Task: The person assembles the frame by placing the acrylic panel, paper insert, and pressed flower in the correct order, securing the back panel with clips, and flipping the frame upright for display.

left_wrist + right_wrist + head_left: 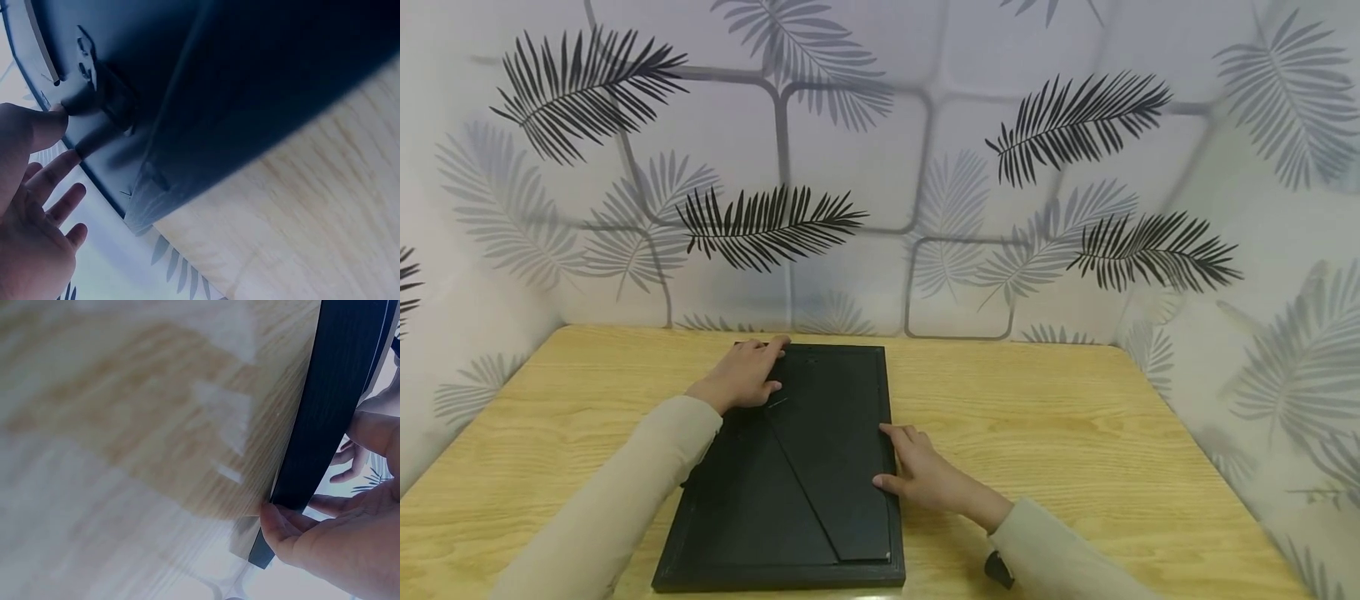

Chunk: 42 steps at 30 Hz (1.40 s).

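Observation:
A black picture frame [722, 517] lies back side up on the wooden table, its easel leg [838, 500] folded flat against the backing. Across the frame's upper left reaches my left hand [745, 375], fingers extended toward the far edge and thumb over the backing. Close up in the left wrist view, a small metal hinge [103, 87] shows on the backing near the spread fingers. My right hand [921, 471] grips the frame's right side. Its thumb and forefinger lap over the upper edge, while another fingertip [272, 519] sits low against the side wall.
The wooden table [1037, 417] extends to both sides of the frame. Behind it rises a wall [962, 167] with a leaf pattern, and similar walls stand left and right. A small dark object [998, 571] shows beneath the right sleeve.

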Motion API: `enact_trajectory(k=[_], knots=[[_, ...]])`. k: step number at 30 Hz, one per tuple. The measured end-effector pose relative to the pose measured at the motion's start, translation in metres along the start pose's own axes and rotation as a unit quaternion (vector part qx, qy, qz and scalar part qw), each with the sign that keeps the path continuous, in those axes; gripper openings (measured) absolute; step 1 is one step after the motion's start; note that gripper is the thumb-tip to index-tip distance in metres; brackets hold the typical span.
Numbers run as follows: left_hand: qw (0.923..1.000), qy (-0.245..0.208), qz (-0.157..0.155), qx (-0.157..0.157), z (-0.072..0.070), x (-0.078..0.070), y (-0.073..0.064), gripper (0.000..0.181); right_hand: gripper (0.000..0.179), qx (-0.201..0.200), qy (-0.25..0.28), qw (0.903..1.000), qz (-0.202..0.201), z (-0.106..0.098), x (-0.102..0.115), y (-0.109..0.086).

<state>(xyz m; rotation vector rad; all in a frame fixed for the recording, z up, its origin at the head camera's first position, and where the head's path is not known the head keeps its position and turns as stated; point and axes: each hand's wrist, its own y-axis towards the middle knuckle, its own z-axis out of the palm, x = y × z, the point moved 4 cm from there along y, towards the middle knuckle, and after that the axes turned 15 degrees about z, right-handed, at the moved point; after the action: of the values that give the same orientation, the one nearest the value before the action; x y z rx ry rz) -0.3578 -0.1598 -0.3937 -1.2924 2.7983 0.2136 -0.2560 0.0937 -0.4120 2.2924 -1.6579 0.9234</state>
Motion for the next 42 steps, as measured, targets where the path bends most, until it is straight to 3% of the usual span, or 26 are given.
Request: enact_trajectory(k=[15, 27, 35, 42], knots=[[0.9987, -0.023, -0.037, 0.027, -0.004, -0.005, -0.001, 0.067, 0.069, 0.006, -0.010, 0.9999, 0.004, 0.002, -0.001, 0.001], [0.9994, 0.009, -0.030, 0.015, -0.012, -0.007, -0.009, 0.070, 0.070, 0.006, -0.001, 0.9999, 0.012, 0.001, -0.001, 0.001], [0.9990, 0.035, -0.023, 0.016, -0.016, -0.002, -0.024, 0.067, 0.075, 0.012, 0.007, 0.9994, 0.031, -0.002, -0.003, 0.007], [0.9975, 0.070, -0.003, 0.000, -0.019, -0.006, -0.050, 0.059, 0.083, 0.024, 0.018, 0.9991, 0.029, -0.006, -0.005, 0.013]])
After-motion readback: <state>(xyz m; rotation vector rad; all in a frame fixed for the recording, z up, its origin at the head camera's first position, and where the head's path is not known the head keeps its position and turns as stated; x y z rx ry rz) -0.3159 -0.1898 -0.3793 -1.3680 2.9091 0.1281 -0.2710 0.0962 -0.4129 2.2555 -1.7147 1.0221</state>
